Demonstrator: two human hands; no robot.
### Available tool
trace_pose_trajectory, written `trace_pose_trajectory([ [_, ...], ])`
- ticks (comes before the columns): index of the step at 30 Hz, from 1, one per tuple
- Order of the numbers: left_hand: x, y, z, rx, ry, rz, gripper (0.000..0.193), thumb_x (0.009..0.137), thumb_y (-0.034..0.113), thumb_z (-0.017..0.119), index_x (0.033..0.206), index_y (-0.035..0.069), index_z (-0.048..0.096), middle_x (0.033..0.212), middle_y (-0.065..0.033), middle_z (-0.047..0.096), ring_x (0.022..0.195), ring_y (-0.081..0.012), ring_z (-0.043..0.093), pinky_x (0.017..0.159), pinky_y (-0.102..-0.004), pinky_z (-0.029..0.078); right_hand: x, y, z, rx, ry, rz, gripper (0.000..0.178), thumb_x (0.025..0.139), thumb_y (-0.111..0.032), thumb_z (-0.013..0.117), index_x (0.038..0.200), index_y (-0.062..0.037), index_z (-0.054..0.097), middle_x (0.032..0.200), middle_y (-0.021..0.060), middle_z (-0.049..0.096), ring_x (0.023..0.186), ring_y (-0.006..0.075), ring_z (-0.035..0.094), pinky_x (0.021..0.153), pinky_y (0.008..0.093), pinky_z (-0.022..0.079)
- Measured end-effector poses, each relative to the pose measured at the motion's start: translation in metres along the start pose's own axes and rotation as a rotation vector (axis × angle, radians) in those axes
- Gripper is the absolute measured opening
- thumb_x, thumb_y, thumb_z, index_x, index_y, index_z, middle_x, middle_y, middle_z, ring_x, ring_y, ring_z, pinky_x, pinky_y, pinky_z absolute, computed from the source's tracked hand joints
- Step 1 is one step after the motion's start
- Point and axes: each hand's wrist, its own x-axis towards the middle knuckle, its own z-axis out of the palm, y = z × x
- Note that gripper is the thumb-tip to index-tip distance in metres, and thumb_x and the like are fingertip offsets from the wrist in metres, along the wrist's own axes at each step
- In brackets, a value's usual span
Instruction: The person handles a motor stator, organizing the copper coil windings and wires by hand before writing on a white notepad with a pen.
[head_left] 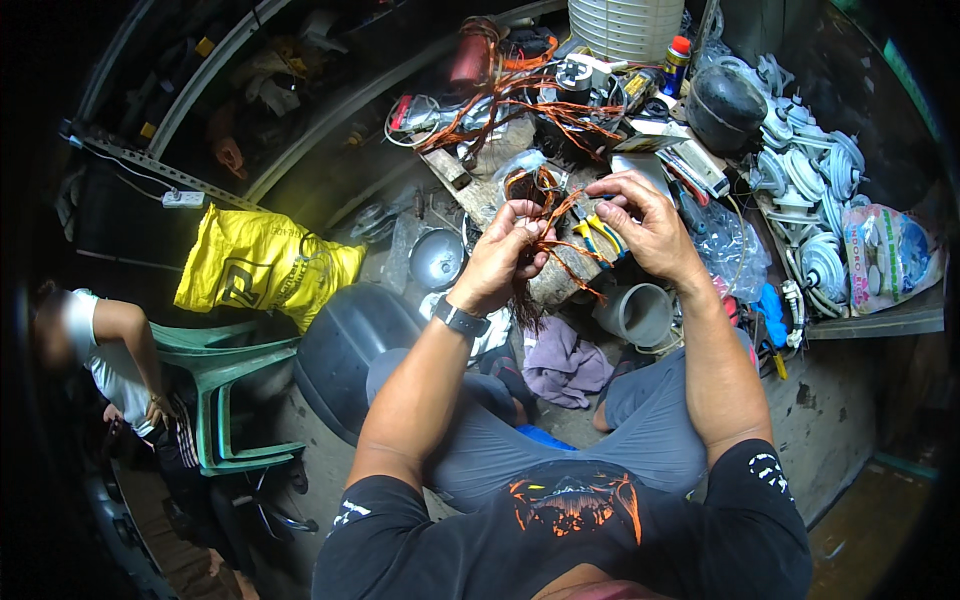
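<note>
My left hand [508, 257] is closed around a bundle of orange-brown copper wires [549, 203]. More strands hang below its fingers. To its right, my right hand [650, 228] has thumb and forefinger drawn together at the end of a wire strand from the same bundle. Pliers with yellow and blue handles [598, 238] show just under the right fingers; whether they rest on the wooden block [552, 286] or touch the palm cannot be made out. A dark, round wire-wound part [522, 184] sits just beyond the left hand.
Loose orange wires [575, 118], a spray can [677, 64] and a black pot [725, 108] crowd the far side. White fan parts [815, 180] pile up at right. A metal bowl [437, 258], plastic container [640, 314] and purple cloth [563, 364] lie nearer. Another person [125, 350] is at left.
</note>
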Motion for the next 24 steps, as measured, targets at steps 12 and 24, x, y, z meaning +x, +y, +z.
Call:
trace_pose_trajectory([
  [12,0.0009,-0.0023,0.0009,-0.063,-0.015,0.037,0.026,0.101,0.018,0.053,0.125,0.011,0.043,0.099,-0.0036,0.057,0.071,-0.0086,0.052,0.054,-0.0189,0.038,-0.0019,0.0028,0.0011,0.015,-0.037,0.04,0.021,0.092,-0.014,0.066,0.11,-0.002,0.067,0.103,0.0086,0.062,0.086,0.0158,0.063,0.077,0.0295,0.052],
  [24,-0.0004,0.0004,0.0018,-0.041,-0.021,0.022,0.028,0.098,0.016,0.057,0.124,0.013,0.046,0.098,-0.0031,0.058,0.07,-0.0089,0.052,0.052,-0.018,0.036,-0.0012,-0.0011,0.0006,0.02,-0.018,0.024,0.021,0.092,-0.01,0.065,0.112,-0.0023,0.067,0.105,0.0106,0.062,0.09,0.0189,0.064,0.081,0.0334,0.053],
])
